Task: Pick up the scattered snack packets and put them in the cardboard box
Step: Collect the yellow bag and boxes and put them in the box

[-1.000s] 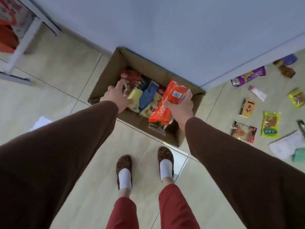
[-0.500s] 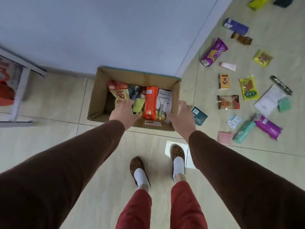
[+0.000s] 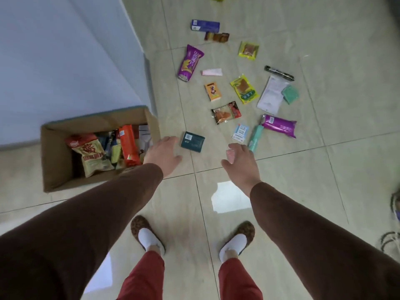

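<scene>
The cardboard box [image 3: 55, 156] stands on the floor at the left, against the blue wall, holding several packets, among them an orange packet [image 3: 128, 145]. Snack packets lie scattered on the tiles to the right. A dark green packet [image 3: 192, 141] lies just right of the box. My left hand [image 3: 163, 155] hovers open right beside it, holding nothing. My right hand [image 3: 241, 162] is open over the floor, partly covering a pink packet [image 3: 229, 153]. Just beyond it lie a teal packet [image 3: 255, 138] and a light blue packet [image 3: 240, 132].
Farther out lie a tall purple packet [image 3: 189, 62], an orange box [image 3: 212, 91], yellow-green packets [image 3: 244, 89], a white pouch [image 3: 271, 95] and a purple packet [image 3: 279, 125]. The blue wall [image 3: 65, 50] borders the left. My feet stand near the bottom centre.
The orange packet left my right hand and now sits in the box. Both hands came away from the box and swung right toward the scattered packets; the view turned right.
</scene>
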Tool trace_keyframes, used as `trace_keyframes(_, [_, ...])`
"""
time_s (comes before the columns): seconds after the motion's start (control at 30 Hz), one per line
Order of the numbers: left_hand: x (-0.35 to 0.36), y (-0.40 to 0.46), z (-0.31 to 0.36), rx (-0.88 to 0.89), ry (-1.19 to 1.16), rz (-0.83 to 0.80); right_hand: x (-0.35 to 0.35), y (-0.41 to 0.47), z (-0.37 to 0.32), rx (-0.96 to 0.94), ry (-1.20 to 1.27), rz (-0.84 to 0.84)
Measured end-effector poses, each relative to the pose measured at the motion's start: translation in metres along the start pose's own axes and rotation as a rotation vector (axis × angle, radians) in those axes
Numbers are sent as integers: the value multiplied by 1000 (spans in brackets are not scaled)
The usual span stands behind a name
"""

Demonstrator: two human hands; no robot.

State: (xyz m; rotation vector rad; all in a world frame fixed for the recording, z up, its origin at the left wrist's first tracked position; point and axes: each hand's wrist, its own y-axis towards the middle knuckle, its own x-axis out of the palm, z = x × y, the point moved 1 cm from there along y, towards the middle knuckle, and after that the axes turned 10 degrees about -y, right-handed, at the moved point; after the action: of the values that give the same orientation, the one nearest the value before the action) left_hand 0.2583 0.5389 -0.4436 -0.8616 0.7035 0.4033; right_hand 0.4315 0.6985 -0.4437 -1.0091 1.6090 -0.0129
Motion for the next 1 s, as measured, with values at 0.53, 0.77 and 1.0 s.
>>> trace_keyframes(0.53, [129,122,270,110,81,-96,-150,100,246,104,-15,29])
trace_keyframes(0.77, [128,210,351,58,48,-108,-219,187,297,140,-17,27])
trace_keyframes(1.0, [131,293,456,96,43,-94,-283,275,350,115,10,2])
